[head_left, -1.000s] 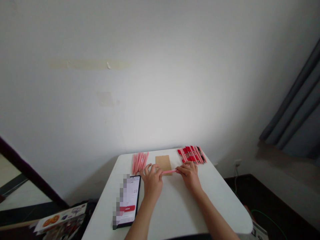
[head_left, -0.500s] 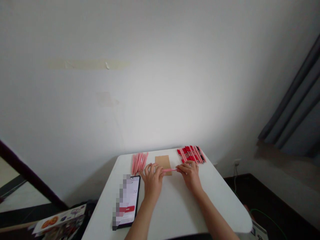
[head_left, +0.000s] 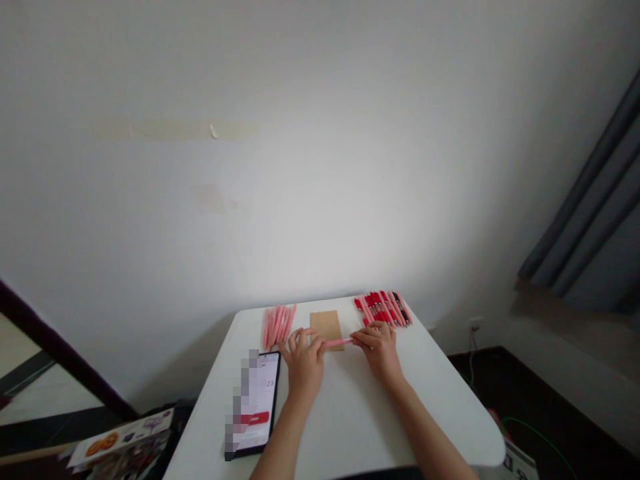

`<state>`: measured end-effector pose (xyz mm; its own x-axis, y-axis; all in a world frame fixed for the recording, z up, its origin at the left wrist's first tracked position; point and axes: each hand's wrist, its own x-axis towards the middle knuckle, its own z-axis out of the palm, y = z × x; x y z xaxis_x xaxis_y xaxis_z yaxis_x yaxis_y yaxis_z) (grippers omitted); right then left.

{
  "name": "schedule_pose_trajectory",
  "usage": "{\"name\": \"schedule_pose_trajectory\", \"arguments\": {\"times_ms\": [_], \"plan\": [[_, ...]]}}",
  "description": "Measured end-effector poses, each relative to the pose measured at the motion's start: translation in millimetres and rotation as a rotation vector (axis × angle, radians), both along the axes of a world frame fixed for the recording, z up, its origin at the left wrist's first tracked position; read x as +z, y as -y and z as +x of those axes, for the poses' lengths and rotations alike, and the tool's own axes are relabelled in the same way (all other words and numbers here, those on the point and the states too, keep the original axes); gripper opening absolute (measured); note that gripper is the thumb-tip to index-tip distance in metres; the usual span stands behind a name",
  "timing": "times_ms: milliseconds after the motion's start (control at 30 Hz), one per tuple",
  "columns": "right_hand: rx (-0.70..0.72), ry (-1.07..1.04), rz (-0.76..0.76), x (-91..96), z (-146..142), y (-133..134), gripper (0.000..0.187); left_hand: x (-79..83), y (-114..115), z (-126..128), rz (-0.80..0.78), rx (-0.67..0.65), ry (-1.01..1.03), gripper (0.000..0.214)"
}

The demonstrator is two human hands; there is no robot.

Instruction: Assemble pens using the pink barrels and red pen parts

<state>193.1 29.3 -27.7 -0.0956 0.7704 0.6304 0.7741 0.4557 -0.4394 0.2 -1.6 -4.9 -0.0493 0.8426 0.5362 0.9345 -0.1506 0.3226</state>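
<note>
Low in the middle of the frame, the left hand and the right hand hold one pink pen between them. The pen lies level, crosswise, just above the table. The left fingers pinch its left end; the right fingertips pinch its right end. The pen crosses the near edge of a brown card lying flat just beyond the hands.

Above and left of the left hand, a row of pink pens lies side by side. Above the right hand, touching or just beside its fingers, lies a denser bunch of red and pink pens.

Left of the left forearm a phone lies face up, screen lit. At lower left, off the table, sits a printed box. A grey curtain hangs at the right edge, against the white wall.
</note>
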Motion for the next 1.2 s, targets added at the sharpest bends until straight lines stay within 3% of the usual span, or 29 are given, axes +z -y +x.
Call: {"name": "schedule_pose_trajectory", "arguments": {"times_ms": [233, 533, 733, 1200], "plan": [[-0.010, -0.006, 0.031, 0.0, -0.5, 0.6, 0.013, -1.0, -0.6, 0.4, 0.015, 0.008, 0.023, 0.028], [-0.025, -0.038, 0.040, -1.1, 0.4, -0.3, 0.014, -1.4, -1.7, -3.8, 0.053, -0.049, 0.036, 0.013], [-0.042, -0.004, 0.051, -0.8, -0.2, 0.2, 0.015, -1.9, -1.1, -2.7, 0.026, -0.020, 0.021, 0.024], [-0.013, -0.026, 0.025, -2.3, 0.4, -1.2, 0.015, -2.2, -2.3, -3.4, 0.040, -0.031, 0.017, 0.020]]}}
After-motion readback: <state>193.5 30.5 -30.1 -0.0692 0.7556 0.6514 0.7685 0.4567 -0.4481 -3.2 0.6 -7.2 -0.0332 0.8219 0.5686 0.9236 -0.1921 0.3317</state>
